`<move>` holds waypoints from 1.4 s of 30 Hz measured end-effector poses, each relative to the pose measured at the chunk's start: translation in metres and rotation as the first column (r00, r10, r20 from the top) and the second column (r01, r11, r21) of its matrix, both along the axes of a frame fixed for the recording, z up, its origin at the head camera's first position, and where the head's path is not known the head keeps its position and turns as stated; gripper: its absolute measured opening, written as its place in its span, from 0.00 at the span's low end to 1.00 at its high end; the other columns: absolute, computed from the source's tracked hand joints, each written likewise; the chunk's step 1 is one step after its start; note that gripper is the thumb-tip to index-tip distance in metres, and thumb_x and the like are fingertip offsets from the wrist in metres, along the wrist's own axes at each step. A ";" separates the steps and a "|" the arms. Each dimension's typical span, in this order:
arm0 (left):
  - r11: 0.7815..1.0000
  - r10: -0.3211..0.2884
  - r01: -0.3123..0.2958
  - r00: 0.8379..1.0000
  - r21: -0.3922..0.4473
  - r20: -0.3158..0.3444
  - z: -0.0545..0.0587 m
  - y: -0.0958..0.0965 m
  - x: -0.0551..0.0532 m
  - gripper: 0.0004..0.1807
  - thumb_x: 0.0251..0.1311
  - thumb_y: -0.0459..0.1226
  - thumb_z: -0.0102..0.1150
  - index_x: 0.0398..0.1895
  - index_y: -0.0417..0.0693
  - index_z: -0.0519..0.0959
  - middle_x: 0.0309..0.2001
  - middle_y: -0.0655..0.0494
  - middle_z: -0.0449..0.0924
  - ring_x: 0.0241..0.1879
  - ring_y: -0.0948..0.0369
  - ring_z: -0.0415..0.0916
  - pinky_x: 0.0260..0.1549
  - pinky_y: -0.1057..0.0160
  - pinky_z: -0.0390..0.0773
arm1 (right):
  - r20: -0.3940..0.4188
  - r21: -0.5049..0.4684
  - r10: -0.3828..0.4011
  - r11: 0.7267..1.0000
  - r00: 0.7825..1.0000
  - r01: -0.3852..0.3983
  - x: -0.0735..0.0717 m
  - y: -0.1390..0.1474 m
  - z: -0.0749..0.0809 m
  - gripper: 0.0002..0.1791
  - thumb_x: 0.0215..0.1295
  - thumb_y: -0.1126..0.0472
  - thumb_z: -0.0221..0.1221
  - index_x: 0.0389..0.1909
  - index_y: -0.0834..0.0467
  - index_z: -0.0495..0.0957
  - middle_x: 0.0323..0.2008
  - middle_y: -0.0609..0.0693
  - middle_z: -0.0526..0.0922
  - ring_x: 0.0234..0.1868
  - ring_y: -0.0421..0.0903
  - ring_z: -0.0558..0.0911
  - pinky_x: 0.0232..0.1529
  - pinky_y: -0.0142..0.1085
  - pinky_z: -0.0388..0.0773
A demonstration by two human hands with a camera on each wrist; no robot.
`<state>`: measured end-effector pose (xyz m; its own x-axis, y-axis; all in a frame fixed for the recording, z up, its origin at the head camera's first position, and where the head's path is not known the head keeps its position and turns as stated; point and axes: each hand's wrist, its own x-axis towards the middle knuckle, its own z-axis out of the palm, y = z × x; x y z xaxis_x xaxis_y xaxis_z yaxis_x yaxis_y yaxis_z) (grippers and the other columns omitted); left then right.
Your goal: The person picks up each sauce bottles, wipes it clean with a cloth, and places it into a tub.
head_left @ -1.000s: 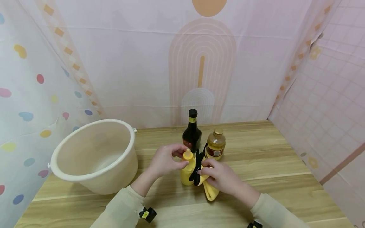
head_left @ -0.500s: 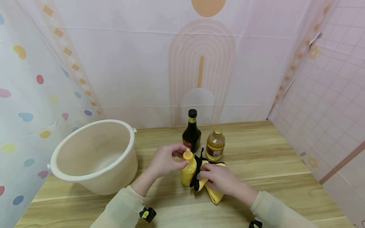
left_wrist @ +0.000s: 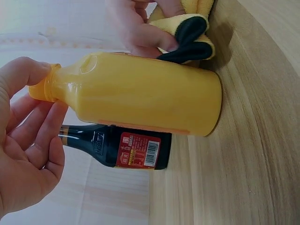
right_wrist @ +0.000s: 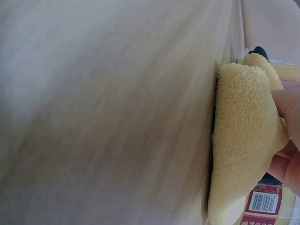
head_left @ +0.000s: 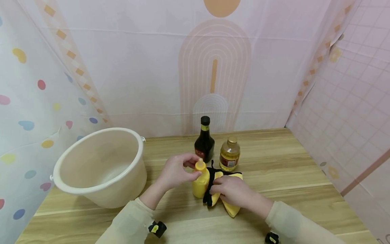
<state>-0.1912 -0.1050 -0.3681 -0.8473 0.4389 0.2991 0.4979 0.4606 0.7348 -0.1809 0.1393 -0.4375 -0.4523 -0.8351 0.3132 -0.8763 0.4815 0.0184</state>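
Observation:
A yellow squeeze bottle with an orange-yellow nozzle cap stands upright on the wooden table. My left hand pinches it at the cap, thumb on one side and fingers on the other, as the left wrist view also shows for the bottle. On the bottle's right side, my right hand grips a bunched yellow cloth with black edging close against the bottle's body. The fluffy cloth fills the right side of the right wrist view, its lower part down at the tabletop.
Behind the squeeze bottle stands a dark sauce bottle with a black cap and red label. A clear bottle of golden liquid is to its right. A large cream bucket stands at the left. Patterned curtains enclose the table.
The cloth's black edge has dropped away from the golden bottle, and its folds have spread rightward and lower. My right hand has shifted slightly down. My left hand stays at the cap.

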 end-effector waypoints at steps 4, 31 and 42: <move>1.000 -0.008 0.008 1.000 0.012 -0.002 0.000 -0.001 0.000 0.16 0.50 0.34 0.74 0.43 0.48 0.84 0.37 0.62 0.84 0.37 0.64 0.81 0.38 0.64 0.80 | -0.001 -0.008 0.028 1.000 1.000 -0.028 -0.004 0.002 -0.001 0.17 0.49 0.70 0.69 0.37 0.47 0.84 0.37 0.43 0.81 0.37 0.41 0.81 0.36 0.33 0.79; 1.000 -0.007 0.006 0.999 -0.014 -0.036 -0.003 0.004 -0.002 0.16 0.49 0.34 0.75 0.42 0.49 0.84 0.36 0.65 0.84 0.36 0.67 0.80 0.39 0.58 0.82 | -0.101 -0.399 0.012 0.916 0.995 -0.051 -0.003 0.008 0.017 0.26 0.44 0.73 0.72 0.44 0.50 0.80 0.52 0.58 0.80 0.47 0.56 0.83 0.41 0.44 0.83; 1.000 0.007 -0.007 1.000 -0.005 -0.019 -0.004 0.002 0.000 0.16 0.49 0.34 0.75 0.43 0.50 0.84 0.37 0.65 0.84 0.36 0.67 0.81 0.40 0.55 0.82 | -0.082 -0.326 0.048 0.943 0.996 -0.072 -0.001 0.012 -0.001 0.21 0.45 0.71 0.71 0.40 0.52 0.78 0.46 0.58 0.83 0.43 0.54 0.85 0.42 0.43 0.83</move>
<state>-0.1912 -0.1027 -0.3719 -0.8446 0.4344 0.3130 0.5085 0.4677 0.7229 -0.1821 0.1518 -0.4387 -0.3711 -0.7054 0.6040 -0.9058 0.4182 -0.0681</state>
